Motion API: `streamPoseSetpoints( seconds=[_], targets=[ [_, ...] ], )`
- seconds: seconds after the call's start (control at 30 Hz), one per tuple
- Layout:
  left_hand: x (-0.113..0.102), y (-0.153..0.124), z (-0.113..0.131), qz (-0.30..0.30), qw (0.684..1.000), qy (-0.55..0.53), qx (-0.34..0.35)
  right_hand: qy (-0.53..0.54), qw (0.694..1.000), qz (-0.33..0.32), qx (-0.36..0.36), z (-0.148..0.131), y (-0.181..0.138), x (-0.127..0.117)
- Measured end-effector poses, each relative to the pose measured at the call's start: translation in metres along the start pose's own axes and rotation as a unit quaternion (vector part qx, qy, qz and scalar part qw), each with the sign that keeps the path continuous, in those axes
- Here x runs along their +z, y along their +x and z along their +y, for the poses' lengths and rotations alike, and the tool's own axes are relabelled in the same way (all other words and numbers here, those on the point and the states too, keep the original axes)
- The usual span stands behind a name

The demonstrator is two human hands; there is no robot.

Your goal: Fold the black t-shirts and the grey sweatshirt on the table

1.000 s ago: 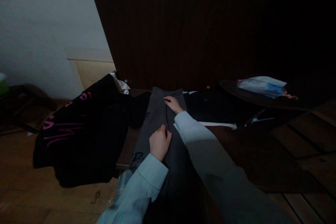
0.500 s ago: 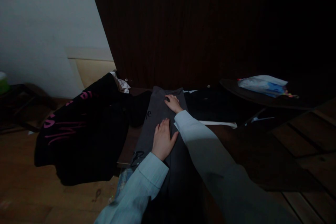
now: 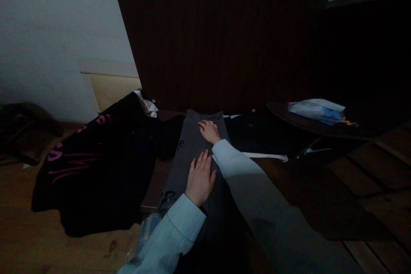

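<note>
A dark grey garment (image 3: 192, 137) with black lettering lies lengthwise over a brown wooden board, folded into a long strip. My left hand (image 3: 201, 178) rests flat on its middle, fingers stretched out and pointing away from me. Farther up, my right hand (image 3: 209, 131) lies on the same cloth near its far end, fingers extended to the left. Neither hand grips the fabric. The near end of the garment fades into shadow below my forearms. To the left, a black garment with pink lettering (image 3: 77, 162) hangs over the board's edge.
A dark wooden panel (image 3: 224, 43) rises behind the board (image 3: 156, 184). At right, a plastic packet (image 3: 317, 110) lies on a dark round seat (image 3: 279, 113). More dark cloth (image 3: 257, 132) is beside the grey garment. A dark stool (image 3: 22, 132) stands at far left on the wooden floor.
Both hands stay flat on the grey garment in nearly the same places. The view has shifted slightly, so the scene sits a little lower in the picture.
</note>
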State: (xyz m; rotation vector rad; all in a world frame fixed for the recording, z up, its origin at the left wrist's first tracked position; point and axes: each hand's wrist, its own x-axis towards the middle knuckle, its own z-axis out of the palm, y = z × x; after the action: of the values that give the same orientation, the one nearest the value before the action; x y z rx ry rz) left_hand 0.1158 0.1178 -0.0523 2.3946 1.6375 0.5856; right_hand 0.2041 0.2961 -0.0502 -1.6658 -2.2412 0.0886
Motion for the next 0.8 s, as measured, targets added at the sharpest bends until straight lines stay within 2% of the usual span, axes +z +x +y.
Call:
streamPoseSetpoints(
  seconds=[0.27,0.57,0.8],
  targets=[
    [-0.003,0.002,-0.004,0.018,0.993,-0.095,-0.063,-0.002,1.000,0.001,0.008,-0.001,-0.001,-0.002],
    [0.001,0.002,-0.007,0.015,0.997,-0.062,-0.046,0.001,1.000,0.007,0.007,-0.002,-0.001,-0.003],
    [0.004,0.004,-0.011,0.066,0.991,-0.104,-0.049,0.003,1.000,0.012,0.010,-0.002,-0.001,-0.003]
  ],
)
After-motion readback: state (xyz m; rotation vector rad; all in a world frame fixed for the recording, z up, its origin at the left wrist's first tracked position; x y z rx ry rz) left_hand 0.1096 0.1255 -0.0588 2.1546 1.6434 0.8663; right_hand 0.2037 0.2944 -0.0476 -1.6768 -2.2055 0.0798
